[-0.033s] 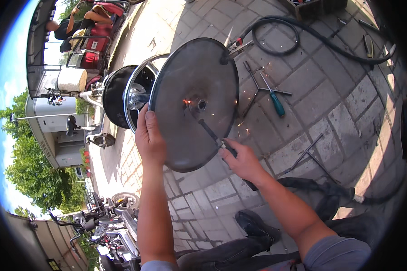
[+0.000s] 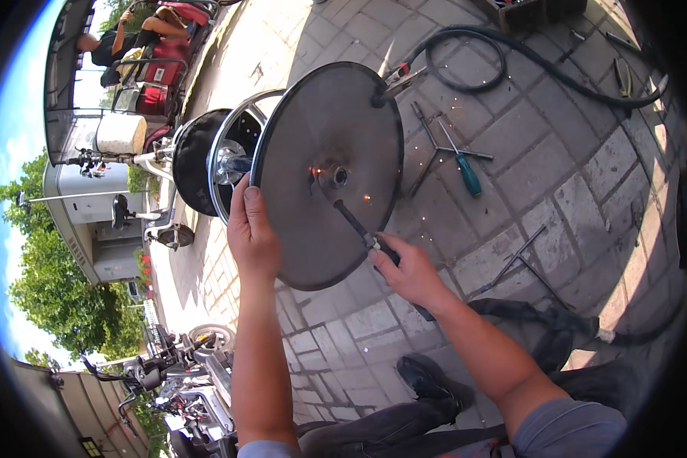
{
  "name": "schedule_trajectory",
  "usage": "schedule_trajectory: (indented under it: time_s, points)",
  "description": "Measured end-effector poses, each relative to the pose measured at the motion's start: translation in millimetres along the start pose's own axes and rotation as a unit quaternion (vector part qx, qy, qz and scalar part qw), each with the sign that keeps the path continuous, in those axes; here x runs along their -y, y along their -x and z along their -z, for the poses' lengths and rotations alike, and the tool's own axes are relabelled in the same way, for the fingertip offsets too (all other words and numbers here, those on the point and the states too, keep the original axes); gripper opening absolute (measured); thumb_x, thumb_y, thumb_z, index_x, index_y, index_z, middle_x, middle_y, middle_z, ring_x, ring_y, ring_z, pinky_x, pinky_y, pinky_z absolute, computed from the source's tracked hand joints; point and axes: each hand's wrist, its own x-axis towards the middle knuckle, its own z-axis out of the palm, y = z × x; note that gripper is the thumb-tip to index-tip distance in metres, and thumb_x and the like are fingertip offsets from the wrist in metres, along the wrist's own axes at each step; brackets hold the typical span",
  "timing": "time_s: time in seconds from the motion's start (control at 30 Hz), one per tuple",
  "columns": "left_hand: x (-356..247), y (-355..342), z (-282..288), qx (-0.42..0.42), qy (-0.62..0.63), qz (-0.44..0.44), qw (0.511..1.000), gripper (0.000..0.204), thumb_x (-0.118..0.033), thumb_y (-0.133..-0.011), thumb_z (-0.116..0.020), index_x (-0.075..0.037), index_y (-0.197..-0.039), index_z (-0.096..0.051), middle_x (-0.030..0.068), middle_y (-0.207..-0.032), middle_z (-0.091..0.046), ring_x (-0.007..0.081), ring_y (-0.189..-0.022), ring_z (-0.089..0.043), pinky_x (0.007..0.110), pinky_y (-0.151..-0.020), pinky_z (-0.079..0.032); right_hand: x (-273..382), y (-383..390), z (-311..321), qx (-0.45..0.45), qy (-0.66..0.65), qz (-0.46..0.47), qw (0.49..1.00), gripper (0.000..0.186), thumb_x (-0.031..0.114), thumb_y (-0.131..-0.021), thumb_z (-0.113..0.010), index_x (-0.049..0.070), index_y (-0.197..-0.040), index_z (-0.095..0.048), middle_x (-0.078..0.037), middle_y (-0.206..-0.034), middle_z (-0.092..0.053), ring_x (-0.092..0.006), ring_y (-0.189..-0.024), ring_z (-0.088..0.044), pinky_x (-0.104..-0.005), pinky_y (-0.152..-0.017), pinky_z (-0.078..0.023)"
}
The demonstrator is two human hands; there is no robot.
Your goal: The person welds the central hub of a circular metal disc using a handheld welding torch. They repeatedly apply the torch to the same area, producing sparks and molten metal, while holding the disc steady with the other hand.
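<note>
A large round dark metal disc [image 2: 305, 237] with a hollow hub in its centre stands tilted in front of me. My left hand [image 2: 253, 233] grips its left rim, thumb on the front face and the other fingers mostly hidden behind. My right hand [image 2: 408, 269] is closed around the black handle of a welding torch [image 2: 351, 218], whose tip points up and left at the hub. An orange glow shows beside the hub, and a few sparks scatter to the right. A clamp [image 2: 398, 75] on a thick cable grips or touches the disc's upper right edge.
On the paving to the right lie a cross-shaped wrench [image 2: 433, 153], a green-handled screwdriver [image 2: 468, 175], a T-shaped rod tool [image 2: 517, 258] and pliers [image 2: 623, 78]. The thick cable [image 2: 542, 61] loops behind them. Wheel parts [image 2: 229, 156] stand behind the disc; parked scooters and a seated person are at left.
The sparks to the right have shifted and thinned. Both hands, the disc and the torch hold nearly the same place.
</note>
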Motion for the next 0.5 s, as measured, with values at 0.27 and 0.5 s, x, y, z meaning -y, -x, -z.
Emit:
schedule_trajectory:
  time_s: [0.27,0.5]
  points:
    - [5.2,-3.4,2.2,0.003,0.013,-0.003,1.000,0.040,-0.029,-0.107,-0.045,0.001,-0.131,-0.055,0.0061,-0.109,-0.066,0.0113,-0.098,-0.059,0.024,-0.087,-0.047,9.6,-19.0,0.5,-0.009,0.013,0.015,1.000,0.046,0.032,-0.095,-0.063,-0.003,-0.126,-0.059,-0.012,-0.078,-0.066,-0.0165,-0.064,-0.061,-0.0316,-0.064,-0.049]
    - [7.5,-1.8,2.5,-0.002,0.005,0.000,1.000,0.039,-0.029,-0.107,-0.045,0.001,-0.131,-0.055,0.0061,-0.109,-0.066,0.0110,-0.098,-0.060,0.024,-0.086,-0.048,26.7,-23.0,3.7,0.011,0.012,-0.047,0.999,0.043,0.034,-0.094,-0.063,0.000,-0.121,-0.062,-0.020,-0.079,-0.068,-0.0340,-0.074,-0.068,-0.0392,-0.071,-0.052]
